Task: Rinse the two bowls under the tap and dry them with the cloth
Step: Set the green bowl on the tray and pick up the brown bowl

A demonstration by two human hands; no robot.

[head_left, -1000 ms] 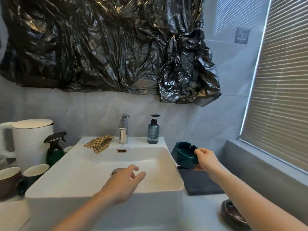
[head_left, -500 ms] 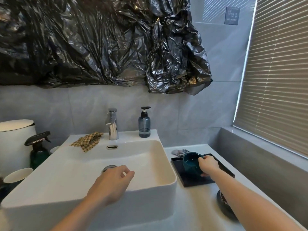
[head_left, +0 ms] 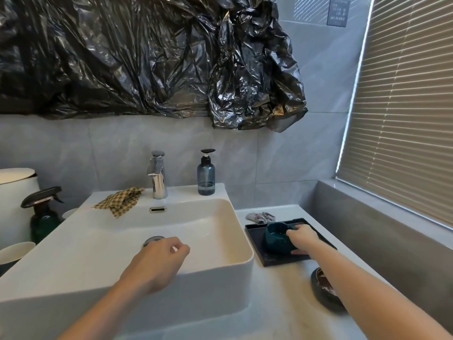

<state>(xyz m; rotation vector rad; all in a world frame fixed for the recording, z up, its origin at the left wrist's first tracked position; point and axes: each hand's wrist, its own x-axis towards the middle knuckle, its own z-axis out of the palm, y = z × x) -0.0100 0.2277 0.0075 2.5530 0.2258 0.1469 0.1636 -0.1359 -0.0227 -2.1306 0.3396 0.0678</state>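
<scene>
My right hand (head_left: 302, 239) grips the rim of a dark green bowl (head_left: 275, 240) that rests on a black tray (head_left: 257, 244) right of the sink. A second dark bowl (head_left: 323, 288) sits on the counter nearer me, partly hidden by my right forearm. My left hand (head_left: 159, 262) hovers over the front of the white sink (head_left: 220, 263), fingers loosely curled, holding nothing. The chrome tap (head_left: 158, 177) stands at the back of the sink, with no water running. A yellow checked cloth (head_left: 120, 201) lies on the sink's back left ledge.
A blue soap dispenser (head_left: 206, 176) stands right of the tap. A grey crumpled rag (head_left: 261, 217) lies behind the tray. At the left are a spray bottle (head_left: 43, 217), a white kettle (head_left: 14, 192) and a cup (head_left: 14, 251). Black plastic sheeting covers the wall above.
My right hand has lowered the green bowl from beside the sink down onto the black tray. My left hand's fingers curled in, and the view shifted right and down.
</scene>
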